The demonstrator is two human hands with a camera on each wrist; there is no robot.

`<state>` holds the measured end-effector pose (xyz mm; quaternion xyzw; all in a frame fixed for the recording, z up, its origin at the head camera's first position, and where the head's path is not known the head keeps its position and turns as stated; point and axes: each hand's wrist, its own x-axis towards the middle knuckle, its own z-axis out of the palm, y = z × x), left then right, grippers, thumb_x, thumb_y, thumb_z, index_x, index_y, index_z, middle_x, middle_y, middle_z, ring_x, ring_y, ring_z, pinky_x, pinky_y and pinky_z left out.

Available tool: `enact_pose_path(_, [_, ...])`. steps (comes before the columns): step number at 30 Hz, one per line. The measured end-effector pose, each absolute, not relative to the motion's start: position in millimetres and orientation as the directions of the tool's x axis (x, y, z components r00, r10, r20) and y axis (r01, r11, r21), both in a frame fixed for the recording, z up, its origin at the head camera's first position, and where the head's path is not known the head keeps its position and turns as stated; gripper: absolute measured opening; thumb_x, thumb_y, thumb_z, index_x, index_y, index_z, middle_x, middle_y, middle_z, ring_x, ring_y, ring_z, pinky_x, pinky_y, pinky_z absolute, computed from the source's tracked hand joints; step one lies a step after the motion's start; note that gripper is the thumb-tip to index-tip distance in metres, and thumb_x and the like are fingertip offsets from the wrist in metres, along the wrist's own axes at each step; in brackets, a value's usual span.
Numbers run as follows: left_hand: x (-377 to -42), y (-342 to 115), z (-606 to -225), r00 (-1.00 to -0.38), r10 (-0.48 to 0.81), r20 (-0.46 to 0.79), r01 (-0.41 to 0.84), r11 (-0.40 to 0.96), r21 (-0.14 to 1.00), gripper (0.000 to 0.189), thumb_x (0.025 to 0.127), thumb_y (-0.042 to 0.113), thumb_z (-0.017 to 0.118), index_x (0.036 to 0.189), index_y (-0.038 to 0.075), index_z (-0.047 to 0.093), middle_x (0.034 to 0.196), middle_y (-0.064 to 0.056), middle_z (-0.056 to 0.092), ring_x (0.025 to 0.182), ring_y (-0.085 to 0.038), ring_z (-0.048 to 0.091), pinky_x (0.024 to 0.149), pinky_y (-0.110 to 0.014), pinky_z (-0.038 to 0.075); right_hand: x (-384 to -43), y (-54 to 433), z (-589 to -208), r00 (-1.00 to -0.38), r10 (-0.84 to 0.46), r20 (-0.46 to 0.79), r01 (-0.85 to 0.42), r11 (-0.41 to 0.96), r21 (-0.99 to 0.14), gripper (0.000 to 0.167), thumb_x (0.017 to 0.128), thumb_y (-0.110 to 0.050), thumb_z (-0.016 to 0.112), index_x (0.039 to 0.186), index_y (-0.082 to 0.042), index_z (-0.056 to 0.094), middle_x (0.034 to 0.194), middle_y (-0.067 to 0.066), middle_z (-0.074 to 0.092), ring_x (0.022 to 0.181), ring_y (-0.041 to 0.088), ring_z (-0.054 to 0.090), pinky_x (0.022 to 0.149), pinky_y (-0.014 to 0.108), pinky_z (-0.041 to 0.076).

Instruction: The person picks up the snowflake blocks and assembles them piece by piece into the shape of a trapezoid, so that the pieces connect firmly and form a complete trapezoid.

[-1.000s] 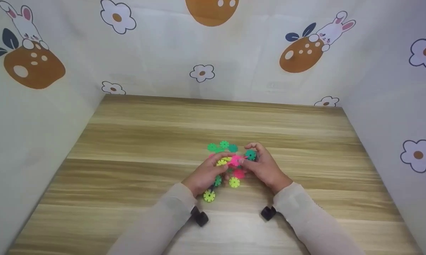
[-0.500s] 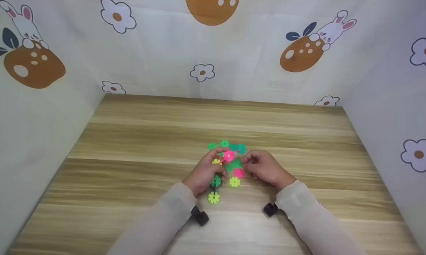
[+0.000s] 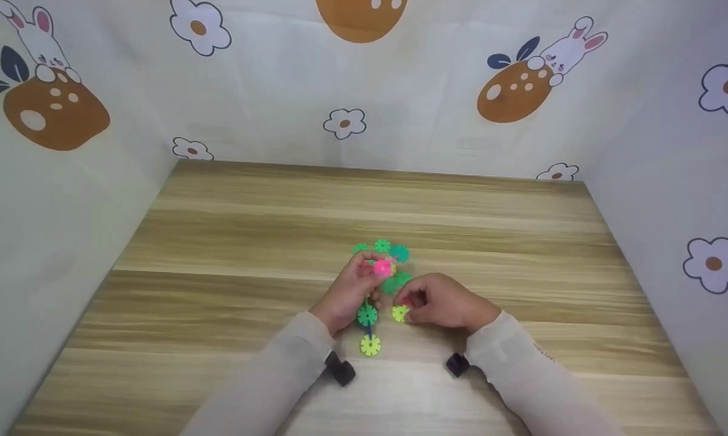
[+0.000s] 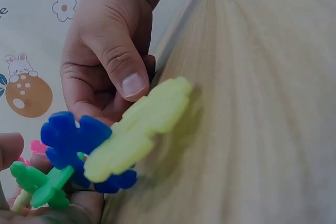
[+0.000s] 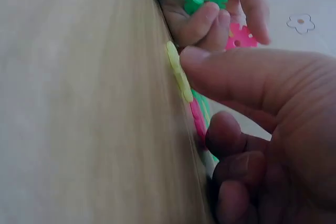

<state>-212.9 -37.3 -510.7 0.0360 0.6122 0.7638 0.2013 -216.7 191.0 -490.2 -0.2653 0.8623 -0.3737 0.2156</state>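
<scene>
My left hand (image 3: 345, 297) grips a chain of joined notched plastic discs. Its pink disc (image 3: 383, 268) shows at the fingertips, and a teal disc (image 3: 399, 253) sticks out beyond. Below the hand hang a green disc (image 3: 367, 315), a dark blue disc (image 4: 76, 135) and a yellow disc (image 3: 370, 345) at the end. My right hand (image 3: 445, 303) is low over the table, fingers bent, thumb touching a loose yellow disc (image 5: 179, 74). Beside it, a loose pink disc (image 5: 198, 121) lies by the other fingers, partly covered. Whether the fingers pinch the yellow disc is unclear.
Loose green discs (image 3: 397, 283) lie between the hands. Beyond the left hand, another green disc (image 3: 382, 245) lies on the wood-grain table (image 3: 249, 242). Patterned cloth (image 3: 267, 91) walls the table at the back and both sides.
My right hand has let go of the chain's teal disc and moved down toward me to the loose yellow disc. The chain has turned in my left hand, its pink disc shifting left.
</scene>
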Motion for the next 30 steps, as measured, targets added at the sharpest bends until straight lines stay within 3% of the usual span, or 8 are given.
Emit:
enact_pose_path(9, [-212,-40,-510,-0.910,0.367,-0.195,-0.272,-0.171,0.947,0.031,0.101,0.004,0.051,0.128,0.016,0.045,0.077,-0.002,0.048,0.066,-0.015,0.050,0.061,-0.027,0.052,-215,188,-489,-0.783,-0.593,-0.187,-0.264,0.589,-0.764,0.022,0.083,-0.005,0.081,0.095,-0.015,0.066,0.079,-0.007,0.059,0.074,0.011,0.054,0.065,0.026,0.048])
enact_pose_path(12, [-211,-40,-510,-0.907,0.377,-0.189,-0.263,-0.155,0.952,0.037,0.101,0.004,0.050,0.135,0.015,0.046,0.076,-0.002,0.048,0.065,-0.015,0.050,0.062,-0.027,0.051,-218,189,-494,-0.812,-0.567,-0.139,-0.207,0.502,-0.840,0.018,0.084,-0.001,0.076,0.095,-0.008,0.064,0.078,-0.004,0.058,0.071,0.011,0.054,0.063,0.024,0.047])
enact_pose_path(19, [-212,-41,-511,-0.892,0.413,-0.184,-0.249,-0.110,0.962,0.055,0.102,0.007,0.053,0.155,0.022,0.046,0.080,-0.002,0.049,0.068,-0.015,0.049,0.064,-0.027,0.051,-226,193,-506,-0.897,-0.431,-0.096,0.034,0.149,-0.988,0.026,0.093,0.006,0.068,0.118,0.011,0.063,0.089,0.006,0.061,0.072,0.015,0.068,0.066,0.029,0.062])
enact_pose_path(25, [-210,-41,-509,-0.882,0.432,-0.186,-0.250,-0.095,0.964,0.058,0.104,0.008,0.052,0.158,0.029,0.046,0.086,-0.002,0.051,0.070,-0.015,0.050,0.066,-0.027,0.052,-227,194,-507,-0.936,-0.330,-0.126,0.118,0.043,-0.992,0.025,0.102,0.000,0.059,0.123,0.010,0.067,0.103,0.006,0.069,0.080,0.017,0.076,0.073,0.033,0.065])
enact_pose_path(30, [-210,-41,-509,-0.874,0.454,-0.172,-0.227,-0.071,0.971,0.059,0.105,0.009,0.054,0.160,0.028,0.044,0.082,-0.002,0.052,0.070,-0.015,0.052,0.066,-0.027,0.052,-228,195,-507,-0.936,-0.321,-0.144,0.152,0.002,-0.988,0.023,0.104,-0.001,0.055,0.121,0.005,0.069,0.099,0.006,0.065,0.084,0.019,0.078,0.076,0.034,0.066])
